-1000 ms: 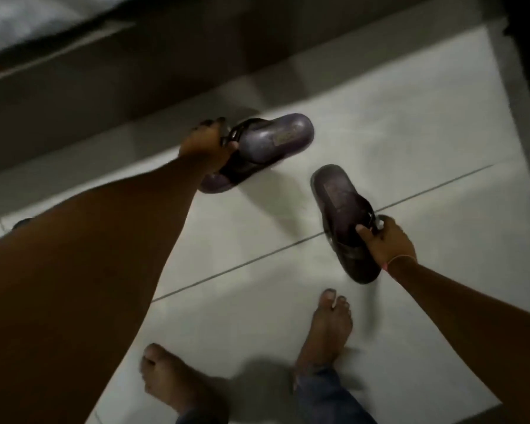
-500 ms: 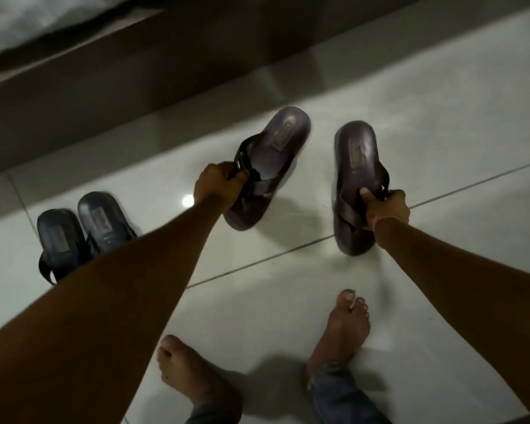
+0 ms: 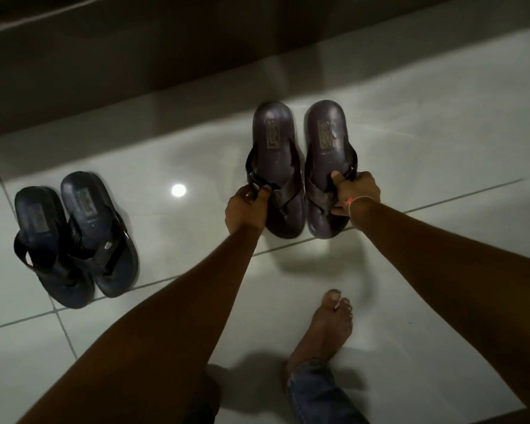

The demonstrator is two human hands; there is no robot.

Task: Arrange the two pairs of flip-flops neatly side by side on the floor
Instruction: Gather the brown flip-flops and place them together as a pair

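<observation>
Two dark brown flip-flops lie side by side on the white tiled floor, heels pointing away from me. My left hand (image 3: 246, 209) grips the strap of the left brown flip-flop (image 3: 273, 142). My right hand (image 3: 357, 191) grips the strap of the right brown flip-flop (image 3: 326, 139). The two soles touch or nearly touch along their inner edges. A second pair, dark blue flip-flops (image 3: 74, 234), lies together on the floor at the left, apart from the brown pair.
A dark wall base or furniture front (image 3: 166, 65) runs along the far side of the floor. My bare right foot (image 3: 325, 328) stands on the tile below the brown pair. A light reflection (image 3: 178, 190) shines between the pairs.
Both hands have brought the brown flip-flops down from tilted, separate positions and set them parallel next to each other on the floor. The view has shifted so the blue pair shows fully.
</observation>
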